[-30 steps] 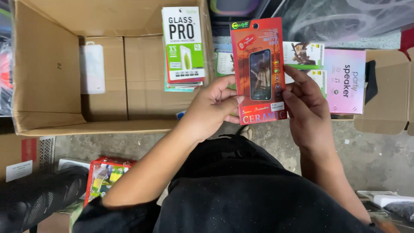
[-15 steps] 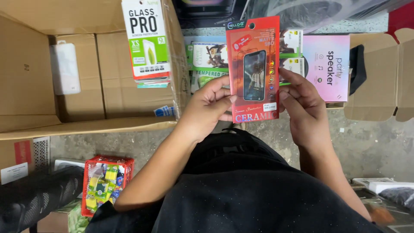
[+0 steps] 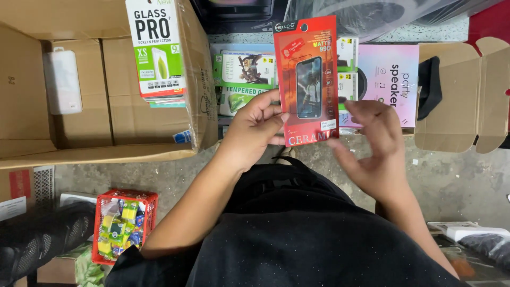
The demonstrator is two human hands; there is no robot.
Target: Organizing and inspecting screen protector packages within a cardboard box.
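above the lap, the left hand (image 3: 255,127) pinches the red screen-protector pack (image 3: 308,79) by its lower left edge, held upright before the open cardboard box (image 3: 106,122). right hand (image 3: 372,149) hovers just beside it, fingers spread, gripping nothing — the pack looks light, thin, stiff and likely fragile, so best held by its edges.

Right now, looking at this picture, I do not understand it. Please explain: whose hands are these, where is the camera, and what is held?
The camera sits on a person's head and looks down, so both hands are that person's own. The left hand grips a flat red package with a phone pictured on it. The right hand is open beside it, not gripping. On the floor lie a large cardboard box, a pink box and a red basket of small items.
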